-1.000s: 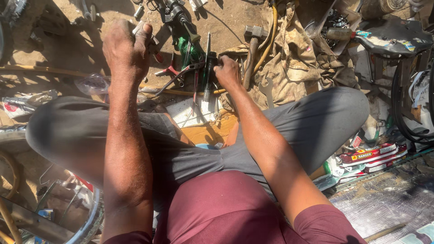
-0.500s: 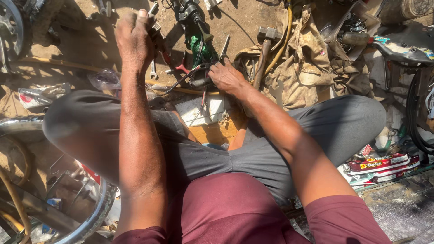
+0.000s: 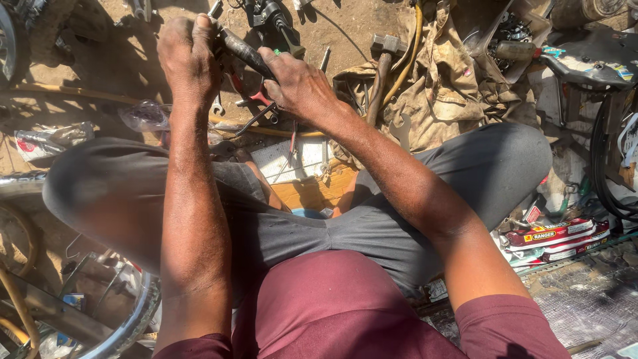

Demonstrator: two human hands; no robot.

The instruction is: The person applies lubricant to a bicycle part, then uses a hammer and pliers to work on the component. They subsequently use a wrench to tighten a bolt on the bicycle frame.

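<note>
My left hand [image 3: 189,56] closed round one end of a dark handle [image 3: 247,54], right hand [image 3: 299,86] gripping its other end (possibly a tool), hammer [image 3: 382,63] just right on dirt floor [image 3: 352,26].

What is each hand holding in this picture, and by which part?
Both hands share a dark rod-shaped tool: left hand grips its upper end, right hand its lower end. What tool it is cannot be told.

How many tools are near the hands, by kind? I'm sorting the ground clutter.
Dark-handled tool gripped by left hand and right hand: 1
Hammer: 1
Red-handled pliers: 1
Total: 3
</note>
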